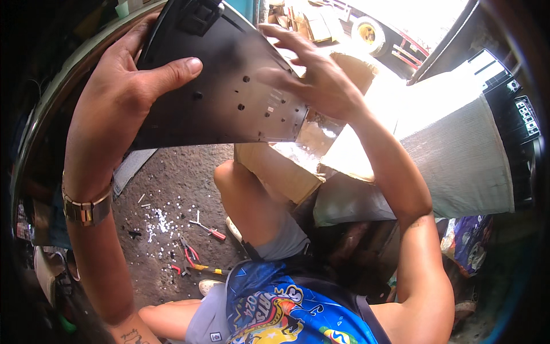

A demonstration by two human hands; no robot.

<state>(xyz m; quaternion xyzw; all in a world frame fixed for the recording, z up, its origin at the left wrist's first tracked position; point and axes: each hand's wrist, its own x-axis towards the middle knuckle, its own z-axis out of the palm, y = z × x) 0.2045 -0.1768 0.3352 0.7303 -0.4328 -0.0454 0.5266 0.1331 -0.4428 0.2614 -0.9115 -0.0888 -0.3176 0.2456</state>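
Observation:
A large black flat panel [212, 109], perhaps an appliance's back cover, is held up tilted before me. Screw holes dot its face, and a dark fitting [197, 16] sits near its top. My left hand [129, 80] grips its left edge, thumb pressed on the face and the other fingers mostly hidden behind. At the opposite edge is my right hand [321, 77], slightly blurred, its fingers spread and its thumb over the panel's face. Whether those fingers touch the panel I cannot tell.
Small white bits [159, 223], a red-handled screwdriver [211, 230] and red-handled pliers [188, 252] lie on the dirt floor. An open cardboard box [281, 172] stands beyond my knee. To the right are a grey-white sack [458, 155] and black panels [524, 114]; a truck wheel [368, 35] shows outside.

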